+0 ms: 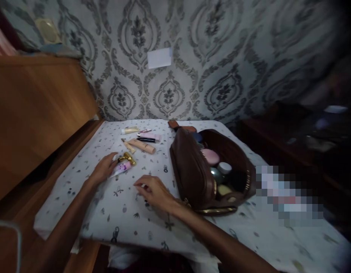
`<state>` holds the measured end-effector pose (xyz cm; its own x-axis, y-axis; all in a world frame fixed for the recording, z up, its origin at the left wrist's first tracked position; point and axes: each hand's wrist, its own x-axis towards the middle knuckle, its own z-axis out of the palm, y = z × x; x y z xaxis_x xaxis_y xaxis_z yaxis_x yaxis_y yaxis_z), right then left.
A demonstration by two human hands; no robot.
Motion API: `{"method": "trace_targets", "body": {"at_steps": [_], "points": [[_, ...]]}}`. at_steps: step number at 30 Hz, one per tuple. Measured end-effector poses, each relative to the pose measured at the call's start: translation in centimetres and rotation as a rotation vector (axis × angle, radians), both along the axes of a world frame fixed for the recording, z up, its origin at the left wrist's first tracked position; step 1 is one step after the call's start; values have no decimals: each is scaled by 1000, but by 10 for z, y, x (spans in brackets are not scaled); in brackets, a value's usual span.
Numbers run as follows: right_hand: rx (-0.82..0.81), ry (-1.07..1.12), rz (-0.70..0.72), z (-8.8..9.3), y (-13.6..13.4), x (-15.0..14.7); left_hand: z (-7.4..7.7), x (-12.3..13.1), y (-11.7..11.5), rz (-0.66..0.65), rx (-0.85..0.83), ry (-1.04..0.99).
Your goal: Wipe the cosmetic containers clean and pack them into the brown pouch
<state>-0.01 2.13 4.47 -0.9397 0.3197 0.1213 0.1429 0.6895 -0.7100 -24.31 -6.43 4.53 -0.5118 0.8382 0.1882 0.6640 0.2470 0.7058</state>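
My left hand (105, 167) is at the left of the bed-like printed surface, its fingers closed around the dark end of a gold T-shaped tool (127, 157). Just below the tool lies a pink and white tube (122, 168). My right hand (154, 192) hovers over the cloth left of the bag, fingers curled but apart, with nothing seen in them. The open brown cosmetic bag (189, 172) holds a pink round case (211, 156), a white-lidded jar (224, 167) and other items partly hidden inside.
Behind my left hand lie a beige tube (144, 146), a black pen-like stick (147, 140), a pink tube (150, 135), a small cream tube (128, 145) and a yellowish tube (130, 130). A wooden panel (41, 113) borders the left; patterned wallpaper (169, 93) rises behind.
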Motion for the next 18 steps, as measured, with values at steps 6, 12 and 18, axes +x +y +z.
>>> {"method": "trace_targets", "body": {"at_steps": [6,12,18], "points": [[-251,227,-182,-38,0,-15,-27,-26,1,-63,-62,325],[-535,353,-243,-51,2,-11,-19,-16,-1,14,-21,451],[-1058,504,-220,-52,5,-17,-5,63,-6,-292,119,439]]}}
